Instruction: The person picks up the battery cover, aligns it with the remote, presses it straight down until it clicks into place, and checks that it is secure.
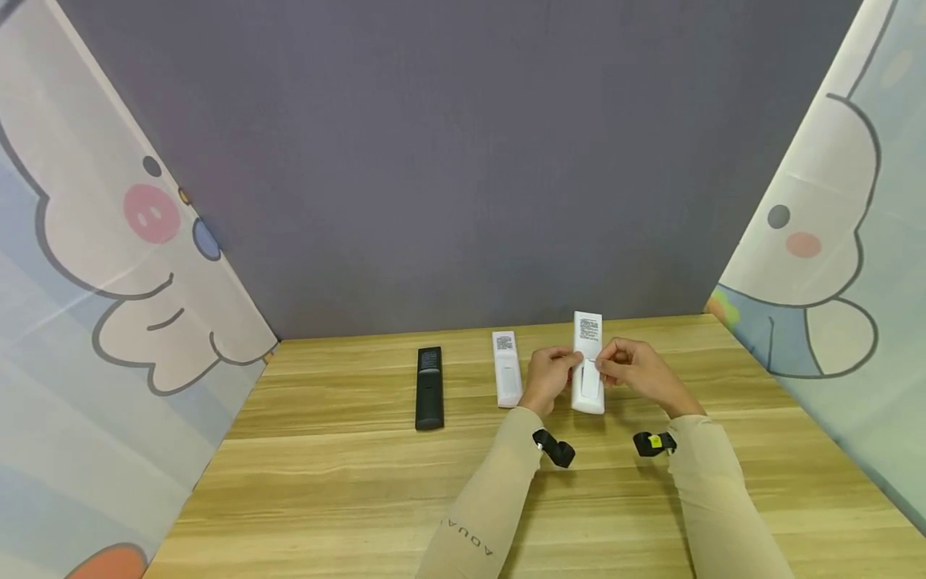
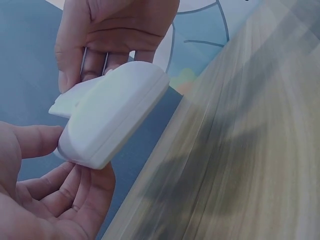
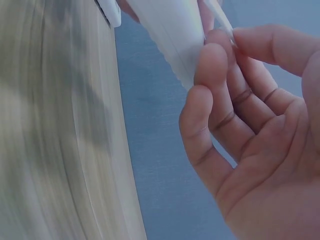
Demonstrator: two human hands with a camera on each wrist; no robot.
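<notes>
A white remote control (image 1: 587,325), back side up with a printed label, is held above the table. My left hand (image 1: 548,375) grips it from its left side, thumb on one face and fingers curled underneath in the left wrist view. The thumb and fingertips of my right hand (image 1: 638,371) pinch a white battery cover (image 1: 591,380). The cover stands tilted away from the remote's back in the left wrist view. In the right wrist view the cover (image 3: 220,16) shows as a thin edge between thumb and fingers. The battery compartment's inside is hidden.
Left of my hands, a smaller white remote (image 1: 508,370) lies back up on the wooden table (image 1: 325,482). Farther left lies a black remote (image 1: 429,394), also back up. A grey panel (image 1: 463,177) rises behind, with cartoon-printed panels (image 1: 817,201) on both sides.
</notes>
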